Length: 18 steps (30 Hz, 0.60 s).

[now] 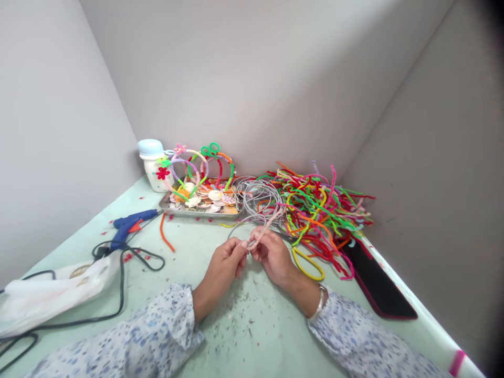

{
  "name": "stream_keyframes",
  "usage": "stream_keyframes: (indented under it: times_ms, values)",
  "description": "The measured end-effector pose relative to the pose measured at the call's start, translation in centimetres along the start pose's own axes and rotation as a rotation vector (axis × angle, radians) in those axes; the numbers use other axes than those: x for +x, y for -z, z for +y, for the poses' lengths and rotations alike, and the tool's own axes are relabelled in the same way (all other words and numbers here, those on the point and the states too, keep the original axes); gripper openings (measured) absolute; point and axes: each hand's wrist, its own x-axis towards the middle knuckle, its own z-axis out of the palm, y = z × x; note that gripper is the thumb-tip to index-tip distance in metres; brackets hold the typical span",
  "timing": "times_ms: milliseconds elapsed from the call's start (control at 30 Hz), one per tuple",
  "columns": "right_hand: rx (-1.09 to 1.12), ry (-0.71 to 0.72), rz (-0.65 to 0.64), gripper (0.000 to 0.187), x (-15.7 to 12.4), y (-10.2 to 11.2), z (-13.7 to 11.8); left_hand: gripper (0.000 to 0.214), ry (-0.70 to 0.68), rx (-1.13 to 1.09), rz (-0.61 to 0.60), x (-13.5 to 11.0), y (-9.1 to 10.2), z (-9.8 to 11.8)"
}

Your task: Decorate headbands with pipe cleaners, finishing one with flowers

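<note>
Carrier: pale green worktop (252,336), speckled with scraps
Back corner: metal tray (200,214) of shells, white jar (155,176)
Right edge: pipe cleaners (318,220), black phone (378,281)
Left edge: blue glue gun (129,226), white plastic bag (51,299)

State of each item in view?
left hand: pinching pink pipe cleaner
right hand: pinching same pipe cleaner
glue gun: lying on table, cord attached
jar: blue lid on
shell tray: full of shells
headbands: upright on tray
phone: lying flat, dark
</note>
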Motion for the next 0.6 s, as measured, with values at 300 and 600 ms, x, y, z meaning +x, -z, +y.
stream_keyframes:
  times_ms: [300, 600]
  values:
    - [-0.014, -0.001, -0.001, 0.015, 0.07, 0.10, 0.09, 0.034, -0.039, 0.091, 0.022, 0.06, -0.08, -0.16]
    - [0.017, -0.002, -0.009, 0.016, 0.04, 0.07, 0.17, 0.032, -0.086, 0.271, 0.070, -0.51, -0.27, 0.20]
